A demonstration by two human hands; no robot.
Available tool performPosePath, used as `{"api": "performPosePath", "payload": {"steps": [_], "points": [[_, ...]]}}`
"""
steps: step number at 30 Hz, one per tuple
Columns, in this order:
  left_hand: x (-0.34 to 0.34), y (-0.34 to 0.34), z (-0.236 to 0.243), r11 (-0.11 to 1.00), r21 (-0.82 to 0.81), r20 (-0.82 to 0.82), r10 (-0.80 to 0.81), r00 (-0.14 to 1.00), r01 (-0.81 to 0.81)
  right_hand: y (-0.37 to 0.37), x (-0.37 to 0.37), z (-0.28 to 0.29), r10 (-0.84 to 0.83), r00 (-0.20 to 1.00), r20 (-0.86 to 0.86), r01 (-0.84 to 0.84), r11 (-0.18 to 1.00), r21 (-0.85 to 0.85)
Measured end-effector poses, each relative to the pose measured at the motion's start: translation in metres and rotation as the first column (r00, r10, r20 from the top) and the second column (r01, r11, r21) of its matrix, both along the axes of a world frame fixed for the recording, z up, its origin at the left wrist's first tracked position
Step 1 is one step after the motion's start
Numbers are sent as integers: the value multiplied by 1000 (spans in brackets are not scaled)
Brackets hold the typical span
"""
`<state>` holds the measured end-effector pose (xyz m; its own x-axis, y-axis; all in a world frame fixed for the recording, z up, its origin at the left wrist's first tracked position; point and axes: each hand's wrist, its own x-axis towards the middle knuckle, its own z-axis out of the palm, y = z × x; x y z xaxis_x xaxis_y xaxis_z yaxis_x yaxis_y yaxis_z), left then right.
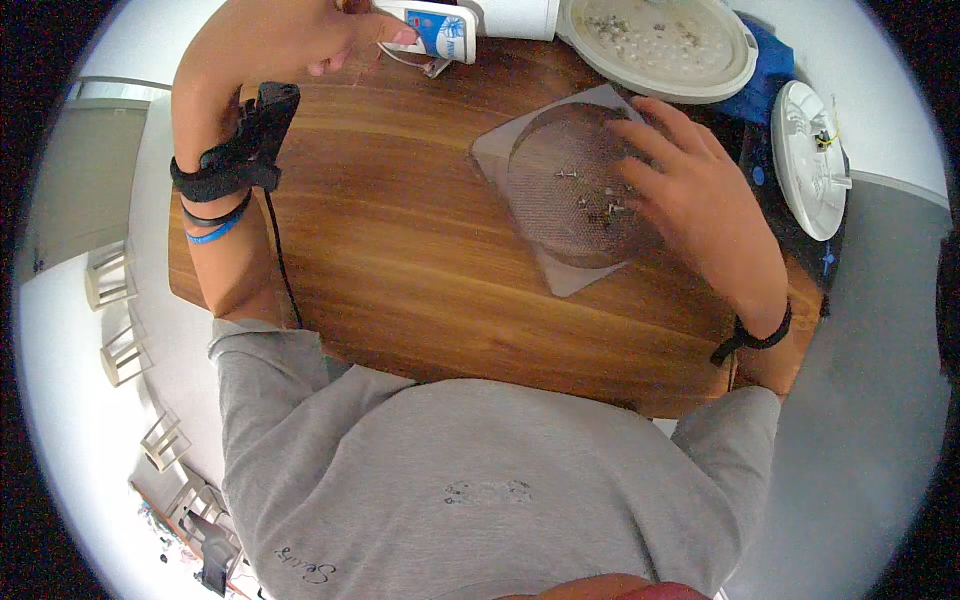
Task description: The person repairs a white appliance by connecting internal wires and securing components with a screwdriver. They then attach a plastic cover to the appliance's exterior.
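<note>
My left hand (310, 45) is at the top left, partly cut off by the upper edge. Its thumb presses on a white item with a blue label (440, 35); the other fingers are mostly hidden. A thin wire or strap hangs just below that item. My right hand (690, 190) reaches over a clear square plastic tray (535, 185) with a round, textured recess. Several small screws (605, 208) lie in the recess. The right fingers are spread, slightly blurred, over the tray's right side, with nothing seen in them.
Behind the tray sits a round cream lid (650, 75) with small bits on it. A white roll or cylinder (515, 18) stands beside it. At the right are a white oval plastic cover (800, 150) with thin wires and a blue cloth (768, 75). All surround the wooden table (400, 250).
</note>
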<state>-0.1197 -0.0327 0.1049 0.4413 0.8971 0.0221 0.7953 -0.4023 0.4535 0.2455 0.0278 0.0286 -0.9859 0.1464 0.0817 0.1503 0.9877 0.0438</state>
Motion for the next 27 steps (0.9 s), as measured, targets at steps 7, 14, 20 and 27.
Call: {"api": "performPosePath", "payload": {"steps": [7, 14, 20, 27], "points": [[18, -13, -3, 987, -21, -43, 161, 986, -162, -1, 0, -21, 57, 994, 96, -11, 903, -429], [4, -11, -14, 997, 71, -232, 53, 971, -37, 13, 13, -30, -85, 978, 191, 153, 915, -373], [-10, -52, -27, 969, 165, -386, 234, 893, -182, 22, 23, -39, -126, 982, 140, 174, 890, -421], [-5, -59, -24, 972, 50, -371, 232, 899, -230, 28, 33, -33, -126, 972, 200, 202, 880, -429]]}}
